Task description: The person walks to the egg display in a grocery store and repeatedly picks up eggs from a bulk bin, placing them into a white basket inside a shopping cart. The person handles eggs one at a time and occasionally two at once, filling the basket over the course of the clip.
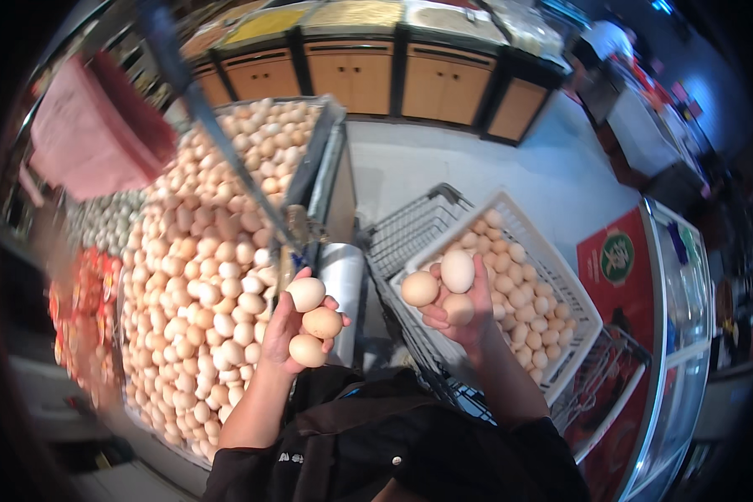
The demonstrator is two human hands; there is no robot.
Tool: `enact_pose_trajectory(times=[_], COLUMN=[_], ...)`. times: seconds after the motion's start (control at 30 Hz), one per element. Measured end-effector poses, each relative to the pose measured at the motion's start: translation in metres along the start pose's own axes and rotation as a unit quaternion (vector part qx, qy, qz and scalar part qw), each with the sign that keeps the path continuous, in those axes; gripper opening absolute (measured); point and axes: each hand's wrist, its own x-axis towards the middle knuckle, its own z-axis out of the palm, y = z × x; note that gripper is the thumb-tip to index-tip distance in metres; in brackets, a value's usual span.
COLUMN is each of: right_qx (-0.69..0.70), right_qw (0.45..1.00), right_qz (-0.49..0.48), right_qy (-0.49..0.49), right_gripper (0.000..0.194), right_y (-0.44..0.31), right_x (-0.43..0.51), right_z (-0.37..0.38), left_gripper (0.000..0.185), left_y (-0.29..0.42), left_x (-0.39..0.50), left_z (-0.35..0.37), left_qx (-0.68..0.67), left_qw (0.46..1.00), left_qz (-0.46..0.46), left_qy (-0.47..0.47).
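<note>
Three eggs (314, 322) rest in my left hand (280, 332), beside the right edge of a large heap of brown and pale eggs (207, 314). My right hand (474, 314) holds three more eggs (457, 272), its fingers curled around them. It is over the near left part of a white plastic crate (580, 298), in which many eggs (521, 301) lie. The crate sits tilted on a metal shopping cart (408, 232). Between the two hands, a roll of clear plastic bags (341, 282) stands against the egg display.
A blurred pole (238, 163) slants above the heap, near a hanging pink sheet (94, 132). Red packages (85, 320) and greyish eggs (110, 216) lie at the left. Wooden cabinets (349, 75) bear bulk-food bins behind. A glass case (678, 314) stands right; a person (608, 41) is far off.
</note>
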Motion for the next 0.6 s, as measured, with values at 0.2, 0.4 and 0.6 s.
enact_pose_trajectory(times=[0.2,0.4,0.6], right_qx=[-0.249,-0.810,-0.900], right_qw=[0.954,0.579,0.410], right_qz=[0.165,-0.005,-0.026], right_qy=[0.034,-0.086,-0.145], right_gripper=[0.059,0.059,0.067], right_y=[0.098,0.211,0.286], right_x=[0.110,0.219,0.300], right_z=[0.050,0.065,0.071], left_gripper=[0.069,0.054,0.057], left_y=[0.073,0.169,0.286], left_x=[-0.102,-0.170,-0.136], left_z=[-0.041,-0.085,-0.124], left_qx=[0.079,0.514,0.779], left_qw=[0.969,0.726,0.398], left_qz=[0.161,0.250,0.124], left_qy=[0.168,0.384,0.468])
